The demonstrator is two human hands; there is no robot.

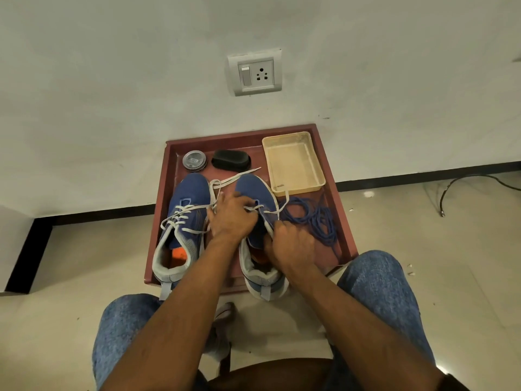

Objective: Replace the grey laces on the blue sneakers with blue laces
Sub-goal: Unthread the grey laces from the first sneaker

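While both sneakers sit on the tray: unlacing of the one at centre right looks under way; no blue lace is threaded yet.
Right sneaker (255, 198): centre of frame, toe pointing to the wall, its grey lace (239, 176) loosened and trailing toward the toe, likely slackened so it can be drawn out of the eyelets.
Left sneaker (184, 210): just beside it to the left, fully laced in grey.
Blue laces (313, 221): a loose tangle at centre right, on the red tray (335, 193) within easy reach for the swap.
Left hand (232, 217): forearm reaching up the middle, fingers curled over the right sneaker's eyelet rows, seemingly pinching the grey lace.
Right hand (293, 245): fist-like, knuckles up, gripping the sneaker's tongue or collar edge, probably to steady it.
Also on the tray: polish tin (194, 161), black brush (231, 160), cream plastic tray (294, 163) along the upper edge.
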